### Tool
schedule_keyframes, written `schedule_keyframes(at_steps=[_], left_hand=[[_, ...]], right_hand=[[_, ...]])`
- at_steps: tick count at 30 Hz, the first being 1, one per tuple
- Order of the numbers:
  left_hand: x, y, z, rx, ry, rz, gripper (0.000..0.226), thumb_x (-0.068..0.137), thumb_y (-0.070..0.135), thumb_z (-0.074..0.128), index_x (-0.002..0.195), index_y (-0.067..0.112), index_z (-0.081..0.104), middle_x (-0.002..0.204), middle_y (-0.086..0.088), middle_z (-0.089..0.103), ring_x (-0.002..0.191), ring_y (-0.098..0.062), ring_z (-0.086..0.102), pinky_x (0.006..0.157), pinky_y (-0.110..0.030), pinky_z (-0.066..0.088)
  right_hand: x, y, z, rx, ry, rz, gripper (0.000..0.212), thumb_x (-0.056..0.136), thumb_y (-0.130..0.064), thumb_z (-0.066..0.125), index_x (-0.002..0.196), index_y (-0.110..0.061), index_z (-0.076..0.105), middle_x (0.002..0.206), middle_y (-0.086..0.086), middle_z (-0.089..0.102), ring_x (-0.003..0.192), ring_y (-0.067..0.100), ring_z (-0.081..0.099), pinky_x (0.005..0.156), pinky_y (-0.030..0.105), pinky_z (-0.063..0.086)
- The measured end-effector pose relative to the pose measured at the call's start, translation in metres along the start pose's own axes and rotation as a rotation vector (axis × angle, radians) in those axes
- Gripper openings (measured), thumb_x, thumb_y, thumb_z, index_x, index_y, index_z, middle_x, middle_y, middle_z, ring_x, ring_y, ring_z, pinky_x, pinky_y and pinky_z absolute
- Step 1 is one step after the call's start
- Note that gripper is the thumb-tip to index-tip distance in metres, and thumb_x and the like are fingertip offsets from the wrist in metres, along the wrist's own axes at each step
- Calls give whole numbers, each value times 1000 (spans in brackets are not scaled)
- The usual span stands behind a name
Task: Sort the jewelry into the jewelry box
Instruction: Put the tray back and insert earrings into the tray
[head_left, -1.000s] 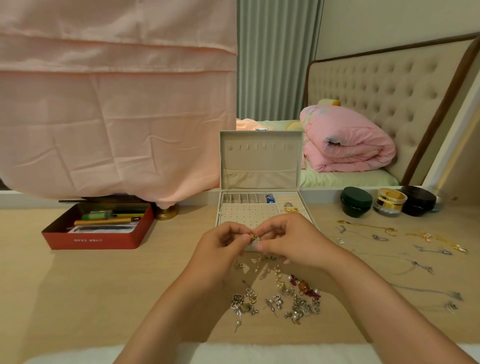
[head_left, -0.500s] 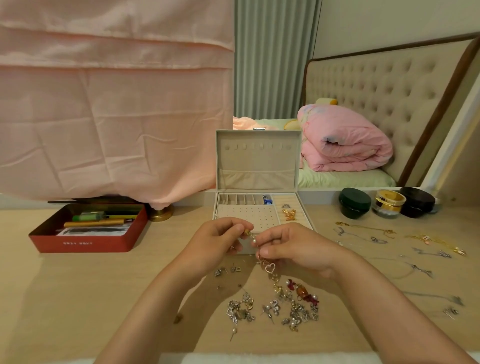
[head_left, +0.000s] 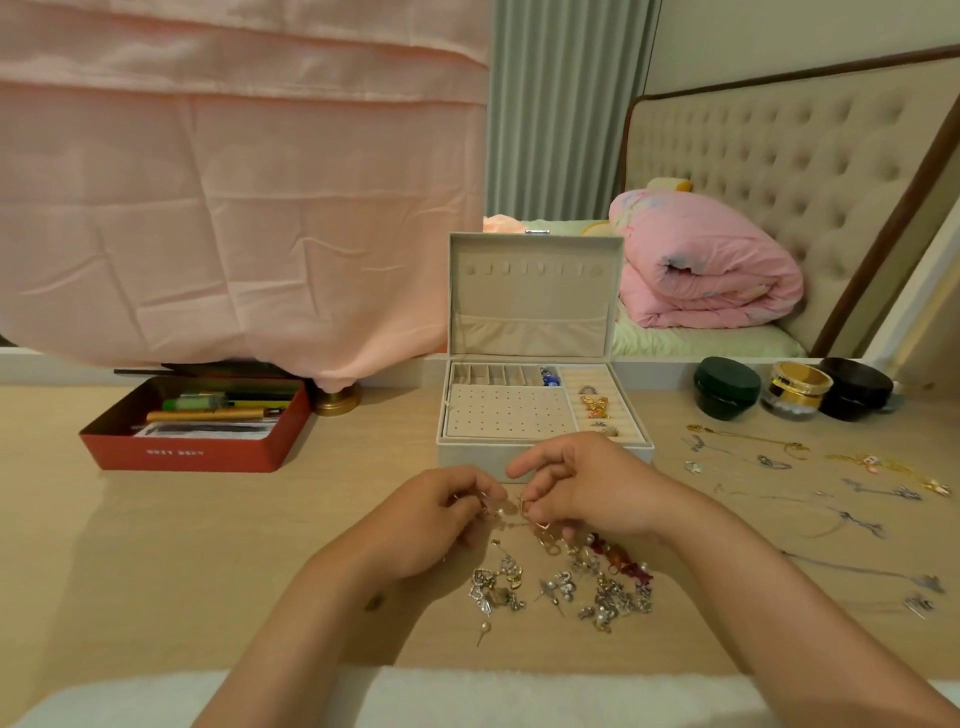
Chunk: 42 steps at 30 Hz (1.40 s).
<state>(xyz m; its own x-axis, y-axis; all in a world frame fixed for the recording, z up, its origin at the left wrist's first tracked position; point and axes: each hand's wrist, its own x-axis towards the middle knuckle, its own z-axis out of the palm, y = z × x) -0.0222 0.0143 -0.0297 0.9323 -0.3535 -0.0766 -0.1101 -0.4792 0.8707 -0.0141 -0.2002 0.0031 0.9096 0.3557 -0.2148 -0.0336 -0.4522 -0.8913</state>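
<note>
Your left hand and right hand meet, both pinching a small gold earring just near of the open beige fabric jewelry box, beyond the loose pile of silver earrings

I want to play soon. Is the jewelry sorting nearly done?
No. A few gold and silver rings sit in the open beige jewelry box. The left hand and right hand pinch a small gold earring. The pile of mixed earrings and thin chain necklaces lie outside.

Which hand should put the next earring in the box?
Right, probably. Both hands pinch gold earrings, but the right hand sits just before the jewelry box, its forefinger out toward it; the left hand lies farther back.
</note>
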Motion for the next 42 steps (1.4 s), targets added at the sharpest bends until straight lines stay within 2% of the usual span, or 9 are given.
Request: schedule_keyframes(at_steps=[3,6,11,17,20,27,32,38,42], left_hand=[[0,3,3,119,-7,4,39,100,8,41,94,33,71,77,10,62,67,-1,55,68,-19,44],[1,4,6,149,-1,34,24,97,21,53,87,31,72,84,12,65,75,-2,58,74,-23,46],[2,-3,7,177,109,100,8,94,27,65,87,29,68,70,14,60,61,4,50,59,-12,38],[1,-4,3,86,107,104,5,91,25,70,85,26,69,69,8,61,60,-5,52,60,-23,45],[1,-3,3,71,59,122,7,90,23,71,83,25,71,66,9,62,60,-5,54,62,-21,45],[1,-4,6,-127,127,144,10,88,12,73,90,14,63,66,7,59,59,-10,54,61,-22,45],[0,3,5,-315,149,169,9,90,5,69,83,8,63,64,0,60,55,-11,53,56,-18,43],[2,15,7,-354,216,157,11,89,13,71,82,8,65,64,-8,64,54,-15,53,53,-26,42],[9,32,6,-326,253,159,14,89,17,72,84,6,66,61,-7,62,52,-14,53,48,-21,39]], right_hand=[[1,-3,6,-5,53,-51,38,85,3,75,116,-18,70,90,0,79,81,28,69,55,29,54],[1,-4,11,11,99,-90,33,86,2,75,113,-17,72,90,-2,79,81,25,70,55,30,54],[5,-1,16,-3,180,-67,28,82,3,79,102,-16,75,86,5,75,63,20,66,62,36,60],[3,-4,14,1,192,-91,32,83,4,77,104,-19,75,82,1,78,69,23,70,72,41,63],[2,-5,16,-98,245,-165,29,82,-4,80,98,-27,76,82,-6,78,79,9,74,82,34,62],[5,-2,23,-212,364,-225,24,83,-10,80,87,-33,75,79,-10,75,68,-3,66,71,19,57],[1,2,19,-523,190,-144,19,84,-24,74,99,-35,77,85,-17,73,80,-2,67,81,31,59],[-9,-18,15,-118,119,-224,30,84,-10,74,105,-32,75,90,-8,78,59,-4,61,57,17,48],[-8,-18,14,-41,256,-206,15,81,-14,84,90,-25,79,78,2,76,57,24,66,60,41,59]])
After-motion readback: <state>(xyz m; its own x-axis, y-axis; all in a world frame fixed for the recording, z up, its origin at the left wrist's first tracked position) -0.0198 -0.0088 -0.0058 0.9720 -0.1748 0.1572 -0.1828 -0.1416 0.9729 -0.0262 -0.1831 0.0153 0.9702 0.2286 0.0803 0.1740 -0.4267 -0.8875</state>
